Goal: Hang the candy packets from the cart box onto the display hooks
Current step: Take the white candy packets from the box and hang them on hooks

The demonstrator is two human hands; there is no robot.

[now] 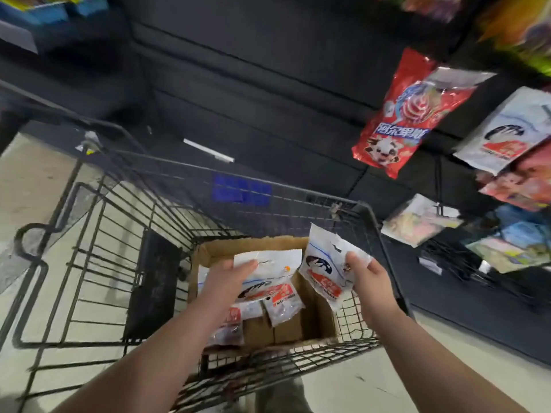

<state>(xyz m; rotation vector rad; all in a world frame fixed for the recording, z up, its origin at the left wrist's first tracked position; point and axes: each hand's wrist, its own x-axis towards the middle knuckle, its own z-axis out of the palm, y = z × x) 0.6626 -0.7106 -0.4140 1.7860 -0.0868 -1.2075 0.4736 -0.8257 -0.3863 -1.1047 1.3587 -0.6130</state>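
Hands work over a wire cart point(179, 166) drawn up against a dark display wall point(268, 70). An open cardboard box point(253, 244) sits in the near right corner of the cart's basket, and a few loose packets point(283, 308), white with red-orange labels, lie on its bottom. The left hand point(229, 283) is above the box, thumb on top and fingers curled underneath, gripping a white packet point(268, 274) that lies almost flat across the opening. The right hand point(368, 277) is at the box's right edge, over the cart rim, pinching a second packet point(322, 272) by its side between thumb and fingers. This one stands tilted, its printed face turned towards the person. On the display to the right, a red bag point(399, 114) hangs highest. Beside it is a hanging white packet point(507, 135) with the same print as the two in the hands. More colourful bags hang below, too blurred to read. I cannot make out the hooks themselves.
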